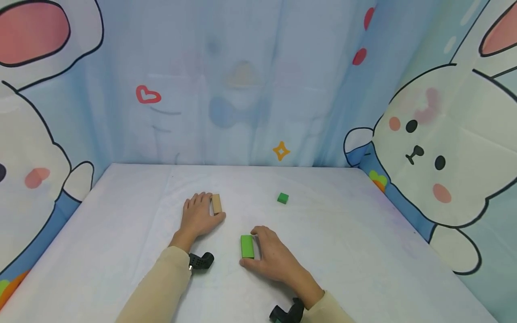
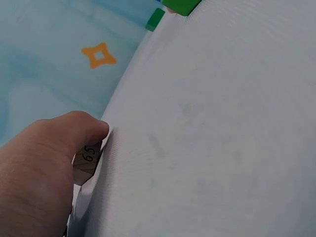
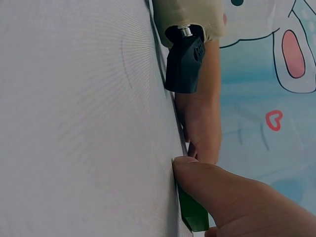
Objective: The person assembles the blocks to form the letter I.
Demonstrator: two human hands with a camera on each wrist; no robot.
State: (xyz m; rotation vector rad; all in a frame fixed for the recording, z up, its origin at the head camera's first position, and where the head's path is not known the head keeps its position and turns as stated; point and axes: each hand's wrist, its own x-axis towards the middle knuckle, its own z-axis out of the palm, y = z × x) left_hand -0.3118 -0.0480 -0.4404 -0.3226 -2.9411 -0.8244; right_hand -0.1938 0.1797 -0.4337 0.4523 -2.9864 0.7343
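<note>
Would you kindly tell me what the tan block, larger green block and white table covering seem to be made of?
Tan block: apparently bare, matte wood; grain-like lines show on its end.
Larger green block: perhaps painted wood, possibly plastic; smooth, even colour, no grain visible.
White table covering: probably matte fabric, judging by its soft creases.
</note>
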